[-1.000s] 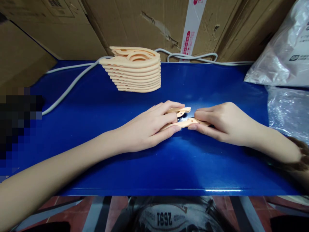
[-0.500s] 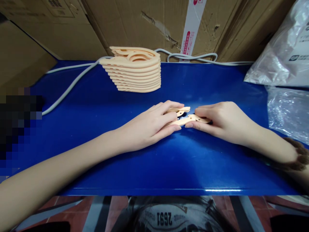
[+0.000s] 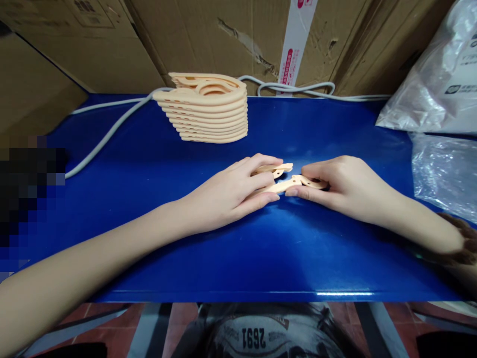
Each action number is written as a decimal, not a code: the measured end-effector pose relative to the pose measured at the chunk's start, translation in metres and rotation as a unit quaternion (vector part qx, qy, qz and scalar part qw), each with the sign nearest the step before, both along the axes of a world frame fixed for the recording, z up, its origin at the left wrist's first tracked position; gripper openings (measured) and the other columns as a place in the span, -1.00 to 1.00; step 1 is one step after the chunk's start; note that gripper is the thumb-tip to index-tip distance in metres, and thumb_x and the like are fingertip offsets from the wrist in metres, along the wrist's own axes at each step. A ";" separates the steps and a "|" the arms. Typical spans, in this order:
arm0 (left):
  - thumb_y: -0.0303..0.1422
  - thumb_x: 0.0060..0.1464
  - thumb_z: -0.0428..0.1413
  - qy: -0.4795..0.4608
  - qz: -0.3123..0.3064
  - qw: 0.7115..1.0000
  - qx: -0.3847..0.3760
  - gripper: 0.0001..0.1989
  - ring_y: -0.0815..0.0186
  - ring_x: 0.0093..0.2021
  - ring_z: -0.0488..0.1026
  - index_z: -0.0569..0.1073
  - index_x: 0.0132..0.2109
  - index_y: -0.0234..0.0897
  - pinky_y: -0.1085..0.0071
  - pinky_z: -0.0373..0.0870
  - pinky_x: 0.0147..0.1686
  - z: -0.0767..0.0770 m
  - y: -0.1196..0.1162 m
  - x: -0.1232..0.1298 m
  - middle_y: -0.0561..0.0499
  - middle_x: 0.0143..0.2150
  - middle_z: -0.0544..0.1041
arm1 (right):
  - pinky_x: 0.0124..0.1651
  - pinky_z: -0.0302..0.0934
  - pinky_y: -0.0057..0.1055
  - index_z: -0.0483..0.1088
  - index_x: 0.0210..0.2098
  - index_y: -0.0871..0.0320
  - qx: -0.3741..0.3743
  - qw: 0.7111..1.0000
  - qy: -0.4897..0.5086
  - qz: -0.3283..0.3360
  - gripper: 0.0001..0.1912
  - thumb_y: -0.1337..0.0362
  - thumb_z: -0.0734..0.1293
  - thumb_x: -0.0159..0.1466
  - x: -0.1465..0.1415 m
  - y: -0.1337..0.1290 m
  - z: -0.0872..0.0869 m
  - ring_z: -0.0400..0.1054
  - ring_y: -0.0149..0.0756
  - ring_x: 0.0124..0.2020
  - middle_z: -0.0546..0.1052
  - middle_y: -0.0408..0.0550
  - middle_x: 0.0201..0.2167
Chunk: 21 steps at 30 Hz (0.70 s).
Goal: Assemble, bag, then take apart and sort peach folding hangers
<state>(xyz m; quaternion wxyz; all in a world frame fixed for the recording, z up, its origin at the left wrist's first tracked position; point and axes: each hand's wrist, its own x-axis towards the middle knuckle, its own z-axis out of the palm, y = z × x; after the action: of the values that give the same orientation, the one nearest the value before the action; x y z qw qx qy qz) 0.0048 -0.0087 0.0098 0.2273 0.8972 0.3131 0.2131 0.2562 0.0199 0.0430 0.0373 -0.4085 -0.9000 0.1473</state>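
Observation:
My left hand (image 3: 242, 189) lies low over the blue table, its fingers closed round the left part of a cream plastic folding hanger (image 3: 283, 186). Two arms of the hanger stick out to the right past those fingers. My right hand (image 3: 337, 184) pinches a curved, jointed piece at the hanger's right end between thumb and fingers. A narrow gap separates the two hands. Much of the hanger is hidden under the left hand. Behind them stands a neat stack of several matching cream folded hangers (image 3: 212, 117).
Cardboard boxes (image 3: 208, 44) wall off the back of the blue table (image 3: 238, 258). A white cable (image 3: 108, 136) runs behind the stack and down the left side. Clear plastic bags (image 3: 428, 94) lie at the right. The table's front edge is close to my body.

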 end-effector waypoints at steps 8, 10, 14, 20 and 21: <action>-0.22 0.46 -0.05 0.008 0.003 1.000 0.015 -0.72 0.16 0.35 0.32 0.50 -0.05 -0.26 0.21 0.28 0.36 -0.002 0.001 0.000 -0.17 0.37 0.32 | -0.45 -0.19 -0.34 0.09 -0.58 0.09 0.013 1.000 0.000 -0.017 -0.27 -0.43 0.06 0.32 0.002 0.001 0.000 0.00 -0.41 -0.63 0.24 -0.16 -0.67; -0.22 0.46 -0.05 0.010 0.002 1.000 0.015 -0.71 0.14 0.35 0.32 0.50 -0.06 -0.26 0.19 0.28 0.35 -0.002 0.001 0.000 -0.18 0.38 0.31 | -0.46 -0.19 -0.35 0.14 -0.58 0.09 -0.002 1.000 -0.008 -0.009 -0.26 -0.42 0.05 0.34 0.002 0.001 -0.001 0.02 -0.41 -0.63 0.27 -0.15 -0.66; -0.20 0.47 -0.05 0.018 -0.002 1.000 0.013 -0.70 0.11 0.33 0.33 0.50 -0.02 -0.27 0.14 0.31 0.30 -0.001 0.000 -0.001 -0.19 0.40 0.29 | -0.45 -0.15 -0.36 0.32 -0.50 0.12 -0.048 0.999 -0.011 0.020 -0.23 -0.39 -0.01 0.38 0.001 0.001 0.000 0.12 -0.38 -0.59 0.35 -0.12 -0.61; -0.23 0.47 -0.04 0.006 -0.007 1.000 0.013 -0.72 0.15 0.35 0.31 0.49 -0.05 -0.29 0.19 0.26 0.35 -0.001 -0.001 -0.001 -0.21 0.39 0.29 | -0.45 -0.13 -0.37 0.32 -0.51 0.13 -0.068 0.998 0.016 0.009 -0.21 -0.43 0.01 0.35 0.002 0.002 0.000 0.12 -0.41 -0.61 0.31 -0.17 -0.64; -0.23 0.47 -0.04 0.005 -0.006 1.000 0.015 -0.72 0.15 0.36 0.30 0.49 -0.05 -0.29 0.19 0.25 0.36 -0.001 0.000 0.000 -0.22 0.39 0.29 | -0.45 -0.13 -0.37 0.31 -0.52 0.13 -0.066 0.998 0.020 0.006 -0.21 -0.44 0.01 0.34 0.002 0.002 0.000 0.10 -0.42 -0.61 0.29 -0.18 -0.65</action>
<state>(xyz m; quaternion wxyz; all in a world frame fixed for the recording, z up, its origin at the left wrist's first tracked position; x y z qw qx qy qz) 0.0044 -0.0090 0.0086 0.2139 0.9035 0.3054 0.2115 0.2582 0.0224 0.0427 0.0275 -0.4014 -0.8900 0.2146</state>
